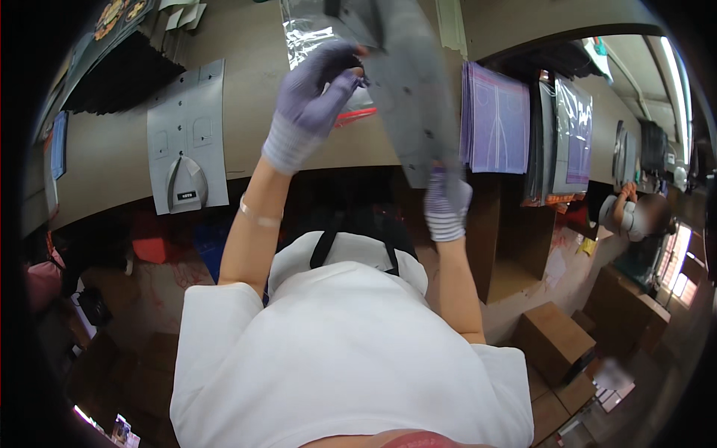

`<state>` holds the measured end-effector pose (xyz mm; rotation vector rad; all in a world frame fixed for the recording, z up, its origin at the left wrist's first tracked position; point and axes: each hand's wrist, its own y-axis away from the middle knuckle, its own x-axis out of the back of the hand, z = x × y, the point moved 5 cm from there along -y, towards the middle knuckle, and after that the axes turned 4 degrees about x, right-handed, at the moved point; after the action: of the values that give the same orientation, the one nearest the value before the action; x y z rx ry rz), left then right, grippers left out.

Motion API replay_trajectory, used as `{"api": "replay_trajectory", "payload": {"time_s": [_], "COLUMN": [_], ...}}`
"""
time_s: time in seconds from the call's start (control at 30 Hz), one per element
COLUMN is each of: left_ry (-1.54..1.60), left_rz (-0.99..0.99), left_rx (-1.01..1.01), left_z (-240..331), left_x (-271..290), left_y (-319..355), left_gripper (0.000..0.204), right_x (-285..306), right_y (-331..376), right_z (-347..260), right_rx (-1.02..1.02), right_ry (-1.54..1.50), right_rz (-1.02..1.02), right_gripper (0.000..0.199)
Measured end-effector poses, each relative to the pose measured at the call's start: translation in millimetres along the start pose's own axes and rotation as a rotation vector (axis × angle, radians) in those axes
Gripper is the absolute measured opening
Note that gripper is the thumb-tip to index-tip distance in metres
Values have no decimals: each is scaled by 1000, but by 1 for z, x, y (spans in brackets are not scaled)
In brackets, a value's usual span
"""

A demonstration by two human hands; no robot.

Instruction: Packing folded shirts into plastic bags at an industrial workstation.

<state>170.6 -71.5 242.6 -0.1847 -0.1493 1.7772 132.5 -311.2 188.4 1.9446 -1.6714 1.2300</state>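
My left hand (317, 93), in a purple knit glove, pinches the upper edge of a long grey sheet piece (411, 89) and the clear plastic bag (310, 30) with a red zip strip behind it. My right hand (447, 200), gloved the same way, grips the lower end of the grey piece. The piece hangs tilted above the tan worktable (112, 149), and its top runs out of view.
A grey card with a curved part (187, 142) lies on the table at left. Purple printed sheets (497, 119) and bagged stacks (571, 134) sit at right. Cardboard boxes (553, 340) stand on the floor; another person (635, 216) works at far right.
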Motion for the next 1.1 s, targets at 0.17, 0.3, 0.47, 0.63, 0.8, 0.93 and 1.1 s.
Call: {"api": "replay_trajectory", "payload": {"time_s": [0.17,0.3,0.47,0.63,0.8,0.93,1.1], "left_ry": [-982,-1040,-639,-634,-438,-495,-278], "left_rz": [-372,-433,-147,-83,-48,112,505], "left_rx": [202,73,419,616,673,526,96], "left_z": [-231,-261,-278,-288,-315,-262,-148], "left_x": [8,2,21,20,35,36,56], "left_y": [-4,-6,-16,-23,-31,-53,-74], "left_gripper": [21,14,20,23,22,23,14], "right_x": [30,32,63,118,59,30,40], "right_y": [51,78,78,90,80,84,117], "right_z": [81,103,116,98,77,81,122], "right_rx": [-149,-186,-257,-118,-255,-239,-407], "right_ry": [59,250,207,156,-261,-232,17], "right_rz": [-70,-84,112,240,58,-83,-167], "right_gripper": [34,22,19,23,28,38,36]}}
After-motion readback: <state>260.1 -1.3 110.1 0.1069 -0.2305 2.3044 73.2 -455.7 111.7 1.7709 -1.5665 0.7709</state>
